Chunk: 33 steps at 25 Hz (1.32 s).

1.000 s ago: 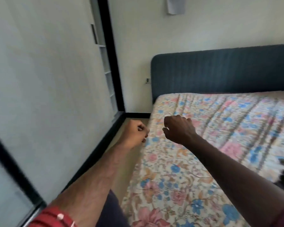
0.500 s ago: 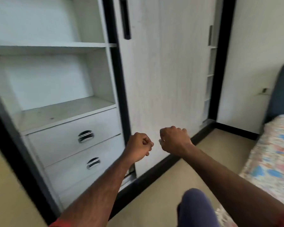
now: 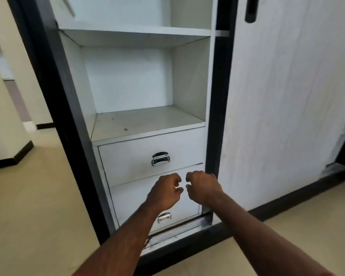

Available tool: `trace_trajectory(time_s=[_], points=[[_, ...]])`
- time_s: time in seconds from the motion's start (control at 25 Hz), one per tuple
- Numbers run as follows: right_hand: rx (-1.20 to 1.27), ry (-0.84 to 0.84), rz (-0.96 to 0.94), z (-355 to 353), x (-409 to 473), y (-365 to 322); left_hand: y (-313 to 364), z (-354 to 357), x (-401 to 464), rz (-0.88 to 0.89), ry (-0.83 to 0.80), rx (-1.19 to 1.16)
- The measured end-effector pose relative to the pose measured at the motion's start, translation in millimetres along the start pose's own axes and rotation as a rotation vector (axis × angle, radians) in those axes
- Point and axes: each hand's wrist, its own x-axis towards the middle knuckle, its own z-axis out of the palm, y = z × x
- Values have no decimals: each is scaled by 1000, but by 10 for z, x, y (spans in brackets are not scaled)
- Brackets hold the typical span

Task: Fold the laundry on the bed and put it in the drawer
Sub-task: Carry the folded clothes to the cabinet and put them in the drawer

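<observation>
I face an open white wardrobe with two closed drawers. The upper drawer [image 3: 127, 162] has a chrome handle [image 3: 160, 159]. My left forearm partly covers the chrome handle [image 3: 164, 218] of the lower drawer [image 3: 126, 202]. My left hand [image 3: 163, 194] and my right hand [image 3: 203, 188] hover side by side in front of the lower drawer. Both have curled fingers and hold nothing. Neither hand touches a handle. No laundry and no bed are in view.
Two bare shelves [image 3: 145, 122] sit above the drawers. A white sliding door [image 3: 287, 96] with a black grip [image 3: 251, 8] covers the right half. A black frame [image 3: 54, 96] borders the left side. Beige floor [image 3: 38, 196] extends left toward a doorway.
My view has swung left from the bed to the wardrobe and moved closer to the drawers. Both hands stayed curled, held out in front, and empty.
</observation>
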Motion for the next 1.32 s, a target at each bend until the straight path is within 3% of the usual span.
trace_trajectory(time_s=[0.24,0.4,0.6,0.88,1.08,1.2,1.32], points=[[38,-42,-176,666,734,-176,-733,41,497,-21,-178,563],[23,25,-291,1007,1187,-222,-1026,163,738,-6,-128,702],[18,77,-257,1310,1439,-212,-1205,295,876,-2,-38,802],[8,245,-240,1257,1552,-330,-1335,331,993,140,324,737],[75,246,-271,1204,1497,-300,-1350,376,990,86,279,656],[108,179,-276,1187,1404,-322,-1229,396,953,17,141,558],[111,85,-257,1061,1352,-354,-1113,460,889,-56,132,538]])
